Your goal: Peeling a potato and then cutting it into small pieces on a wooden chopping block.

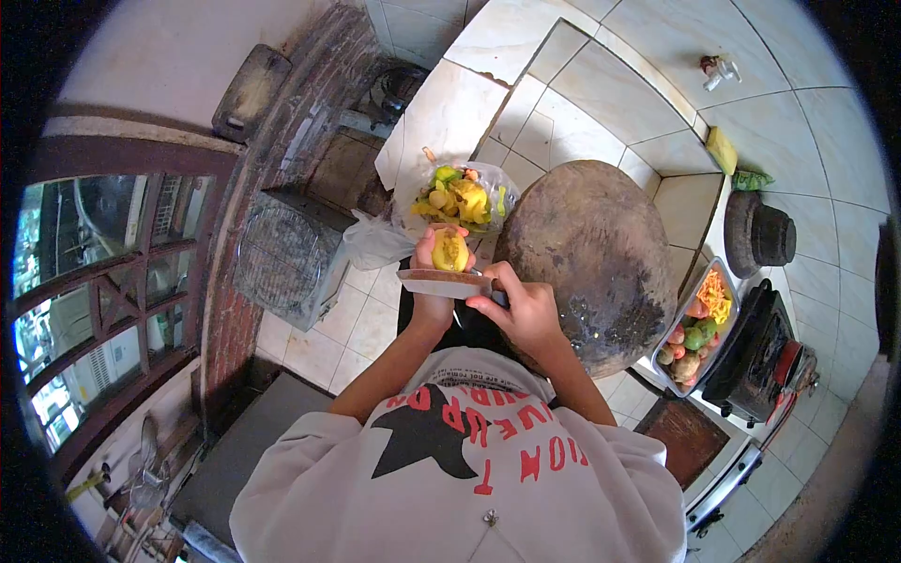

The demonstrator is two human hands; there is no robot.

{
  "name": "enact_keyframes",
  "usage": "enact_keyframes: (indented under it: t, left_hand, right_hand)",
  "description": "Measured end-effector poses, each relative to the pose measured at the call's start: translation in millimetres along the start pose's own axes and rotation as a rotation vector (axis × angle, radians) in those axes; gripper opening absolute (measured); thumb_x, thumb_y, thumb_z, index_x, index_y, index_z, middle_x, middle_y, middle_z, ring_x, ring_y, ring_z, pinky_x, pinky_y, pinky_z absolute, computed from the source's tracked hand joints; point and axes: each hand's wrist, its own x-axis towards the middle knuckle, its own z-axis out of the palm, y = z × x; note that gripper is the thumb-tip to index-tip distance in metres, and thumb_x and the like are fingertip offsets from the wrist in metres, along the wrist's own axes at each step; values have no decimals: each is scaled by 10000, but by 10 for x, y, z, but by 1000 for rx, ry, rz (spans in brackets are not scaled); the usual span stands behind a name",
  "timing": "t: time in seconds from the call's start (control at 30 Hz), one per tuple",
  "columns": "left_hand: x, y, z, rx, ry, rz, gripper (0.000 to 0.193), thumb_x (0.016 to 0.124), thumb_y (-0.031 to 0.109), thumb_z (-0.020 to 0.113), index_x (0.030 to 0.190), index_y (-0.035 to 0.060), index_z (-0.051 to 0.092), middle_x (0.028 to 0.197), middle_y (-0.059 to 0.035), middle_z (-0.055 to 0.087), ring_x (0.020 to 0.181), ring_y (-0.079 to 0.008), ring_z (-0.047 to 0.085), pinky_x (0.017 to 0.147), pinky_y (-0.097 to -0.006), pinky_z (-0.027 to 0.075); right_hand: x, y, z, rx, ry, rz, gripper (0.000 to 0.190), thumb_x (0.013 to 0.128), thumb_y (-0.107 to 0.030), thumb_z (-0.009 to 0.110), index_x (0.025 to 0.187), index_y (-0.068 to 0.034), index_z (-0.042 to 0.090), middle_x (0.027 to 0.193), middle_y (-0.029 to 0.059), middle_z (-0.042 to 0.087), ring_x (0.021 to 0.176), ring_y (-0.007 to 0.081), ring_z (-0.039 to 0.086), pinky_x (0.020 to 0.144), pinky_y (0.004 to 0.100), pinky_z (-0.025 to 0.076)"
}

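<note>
A yellow, partly cut fruit or vegetable (450, 250) rests in my left hand (431, 299), the fingers wrapped behind and beside it. My right hand (521, 306) grips the dark handle of a wide-bladed kitchen knife (447, 283). The blade lies crosswise just below the yellow piece, in front of my left palm; whether its edge touches the piece cannot be told. Beyond my hands, a clear plastic bag (501, 181) holds yellow and green peelings (457, 200). To the right stands a large round wooden chopping block (591, 260) with a dark, worn top.
A clear plastic container (662, 366) with whole vegetables and shredded orange and yellow pieces sits at the right, beside a black stove-like appliance (750, 352). Behind the block is a tiled basin (584, 105). A dark stone mortar (746, 232) stands by the wall, and a metal-framed fan (285, 257) on the left.
</note>
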Motion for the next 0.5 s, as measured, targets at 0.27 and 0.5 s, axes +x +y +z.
enact_keyframes:
  t: [0.27,0.5]
  left_hand:
    - [-20,-49,0,32,-27,10,392,849,394,282,849,52,472,609,-24,466,541,-89,469,515,-213,387]
    - [-70,-50,71,20,13,-101,412,820,455,287,866,84,461,537,-13,400,474,-94,368,444,-223,298]
  right_hand:
    - [-40,24,-34,-16,-1,-7,370,700,-415,579,832,-93,454,504,91,518,456,270,536,392,330,400]
    - [-69,40,-25,-18,-2,20,353,675,-370,624,839,-86,493,499,77,478,450,258,521,416,305,394]
